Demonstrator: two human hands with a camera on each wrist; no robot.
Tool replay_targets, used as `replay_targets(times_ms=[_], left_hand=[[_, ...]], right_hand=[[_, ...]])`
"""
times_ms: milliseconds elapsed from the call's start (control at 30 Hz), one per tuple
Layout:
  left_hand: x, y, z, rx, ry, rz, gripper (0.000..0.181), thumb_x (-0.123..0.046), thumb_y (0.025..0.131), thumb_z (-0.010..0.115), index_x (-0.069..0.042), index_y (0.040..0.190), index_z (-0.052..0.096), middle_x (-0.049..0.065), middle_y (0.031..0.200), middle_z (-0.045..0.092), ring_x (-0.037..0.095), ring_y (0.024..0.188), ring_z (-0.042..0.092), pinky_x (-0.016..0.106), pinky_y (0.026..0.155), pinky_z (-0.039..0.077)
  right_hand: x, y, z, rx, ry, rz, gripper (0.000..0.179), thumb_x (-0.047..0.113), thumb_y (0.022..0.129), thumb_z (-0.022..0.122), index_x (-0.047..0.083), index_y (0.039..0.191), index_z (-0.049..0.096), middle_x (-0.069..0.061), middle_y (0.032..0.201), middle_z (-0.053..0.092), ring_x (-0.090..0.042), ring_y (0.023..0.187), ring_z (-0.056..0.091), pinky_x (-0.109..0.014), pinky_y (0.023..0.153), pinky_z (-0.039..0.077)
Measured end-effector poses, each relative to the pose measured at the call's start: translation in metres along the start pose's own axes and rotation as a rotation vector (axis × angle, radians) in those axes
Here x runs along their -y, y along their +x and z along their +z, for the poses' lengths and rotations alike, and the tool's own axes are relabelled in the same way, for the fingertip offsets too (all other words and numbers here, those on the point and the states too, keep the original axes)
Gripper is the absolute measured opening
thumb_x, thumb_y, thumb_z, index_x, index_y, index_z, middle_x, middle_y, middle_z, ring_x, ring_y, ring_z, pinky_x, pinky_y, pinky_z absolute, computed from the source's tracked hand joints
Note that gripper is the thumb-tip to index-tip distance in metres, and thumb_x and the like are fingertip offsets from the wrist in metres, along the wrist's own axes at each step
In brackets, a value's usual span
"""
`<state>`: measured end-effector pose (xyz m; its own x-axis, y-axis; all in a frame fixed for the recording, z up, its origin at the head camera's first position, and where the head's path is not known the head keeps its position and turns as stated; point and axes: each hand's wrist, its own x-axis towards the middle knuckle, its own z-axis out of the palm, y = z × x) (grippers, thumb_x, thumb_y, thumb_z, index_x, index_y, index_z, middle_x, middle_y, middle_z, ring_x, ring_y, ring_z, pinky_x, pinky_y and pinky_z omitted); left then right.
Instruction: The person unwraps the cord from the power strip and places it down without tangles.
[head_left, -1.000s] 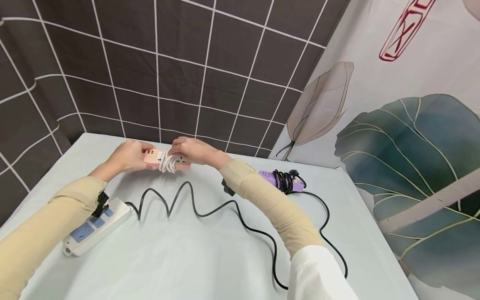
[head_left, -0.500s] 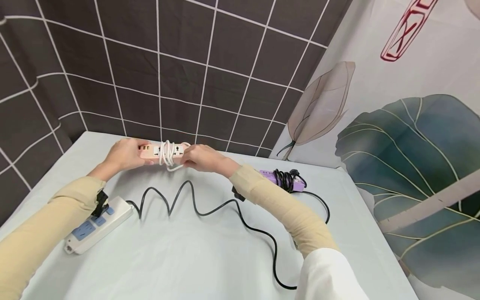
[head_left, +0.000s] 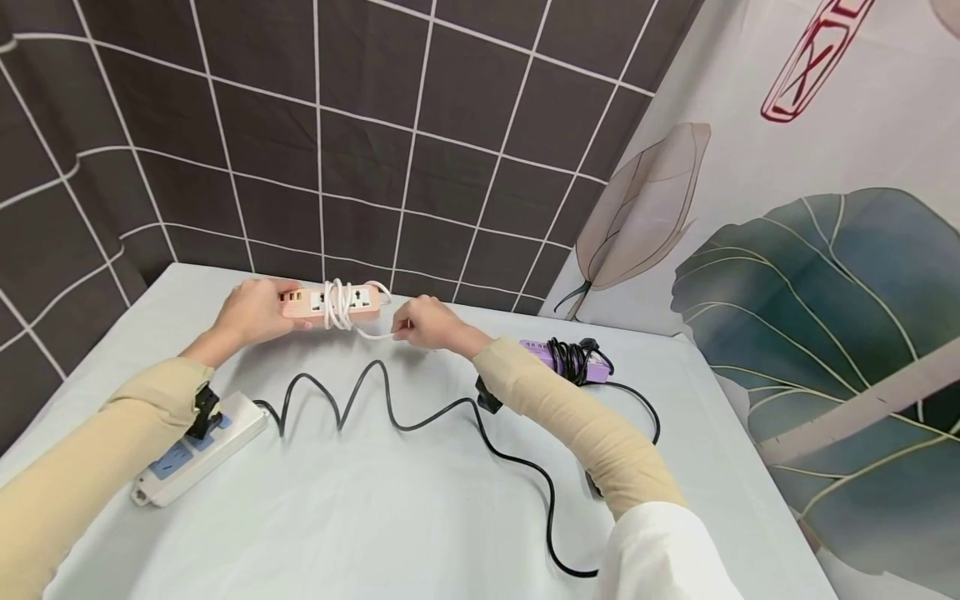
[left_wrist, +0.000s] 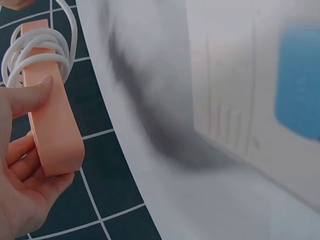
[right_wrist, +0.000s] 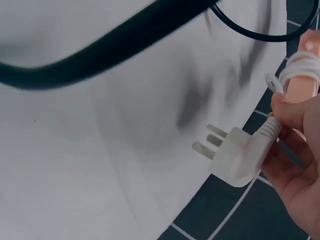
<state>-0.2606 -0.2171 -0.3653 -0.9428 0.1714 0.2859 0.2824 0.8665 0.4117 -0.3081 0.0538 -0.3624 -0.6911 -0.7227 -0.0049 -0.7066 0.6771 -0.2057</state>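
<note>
A pink power strip (head_left: 300, 307) with a white cord (head_left: 339, 305) wound in several turns round its middle is held above the far left of the table. My left hand (head_left: 253, 312) grips its left end, thumb on one side and fingers beneath, as the left wrist view shows. Just right of the strip, my right hand (head_left: 429, 322) pinches the free end of the cord. In the right wrist view thumb and fingers close on the cord right behind a white three-pin plug (right_wrist: 235, 157), its metal prongs pointing away from the hand.
A white power strip with blue sockets (head_left: 202, 450) lies under my left forearm. Its black cord (head_left: 405, 431) snakes across the table (head_left: 360, 517) to the right. A purple power strip (head_left: 536, 352) wrapped in black cord lies behind my right forearm. A dark gridded curtain (head_left: 367, 150) hangs behind.
My right hand has moved from the coils off to the right, drawing out the cord's end from the pink power strip. The left hand keeps its grip on the strip.
</note>
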Motion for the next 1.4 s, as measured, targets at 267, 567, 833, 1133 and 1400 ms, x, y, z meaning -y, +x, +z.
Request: replay_targets(times_ms=[267, 567, 833, 1133, 1400], left_hand=[[-0.001, -0.002, 0.003, 0.021, -0.012, 0.015, 0.063, -0.027, 0.067, 0.083, 0.006, 0.117, 0.064, 0.004, 0.061, 0.055, 0.024, 0.065, 0.048, 0.031, 0.058, 0.035], [-0.002, -0.002, 0.004, 0.077, -0.039, 0.009, 0.066, -0.03, 0.07, 0.082, 0.006, 0.121, 0.062, 0.02, 0.089, 0.071, 0.025, 0.071, 0.054, 0.032, 0.063, 0.039], [0.0, -0.005, 0.004, 0.118, -0.025, 0.043, 0.063, -0.028, 0.069, 0.082, 0.005, 0.119, 0.063, 0.024, 0.104, 0.07, 0.028, 0.08, 0.06, 0.036, 0.07, 0.043], [-0.004, -0.004, 0.006, 0.165, -0.06, 0.06, 0.063, -0.023, 0.067, 0.083, 0.006, 0.119, 0.064, 0.023, 0.106, 0.07, 0.021, 0.074, 0.052, 0.028, 0.065, 0.036], [-0.004, -0.005, 0.006, 0.178, -0.047, 0.057, 0.061, -0.024, 0.067, 0.083, 0.006, 0.117, 0.065, 0.024, 0.107, 0.069, 0.021, 0.074, 0.051, 0.028, 0.065, 0.035]], right_hand=[[-0.015, 0.0, 0.001, 0.0, 0.046, 0.105, 0.007, 0.015, 0.086, 0.07, 0.011, 0.087, 0.076, 0.0, 0.084, 0.073, -0.008, 0.069, 0.057, -0.018, 0.063, 0.041], [-0.019, 0.0, -0.002, -0.021, 0.102, 0.156, 0.009, 0.014, 0.088, 0.069, 0.008, 0.089, 0.075, -0.003, 0.088, 0.074, -0.008, 0.071, 0.057, -0.017, 0.064, 0.042], [-0.026, 0.003, -0.002, -0.084, 0.096, 0.223, 0.01, 0.015, 0.089, 0.067, 0.01, 0.091, 0.076, -0.002, 0.088, 0.075, -0.008, 0.068, 0.057, -0.017, 0.06, 0.041], [-0.029, 0.003, -0.007, -0.164, 0.097, 0.261, 0.011, 0.015, 0.089, 0.067, 0.009, 0.092, 0.076, -0.002, 0.086, 0.074, -0.009, 0.065, 0.054, -0.017, 0.057, 0.039], [-0.028, 0.0, -0.01, -0.208, 0.114, 0.258, 0.011, 0.016, 0.09, 0.066, 0.011, 0.091, 0.075, -0.001, 0.084, 0.073, -0.008, 0.065, 0.055, -0.018, 0.057, 0.038]])
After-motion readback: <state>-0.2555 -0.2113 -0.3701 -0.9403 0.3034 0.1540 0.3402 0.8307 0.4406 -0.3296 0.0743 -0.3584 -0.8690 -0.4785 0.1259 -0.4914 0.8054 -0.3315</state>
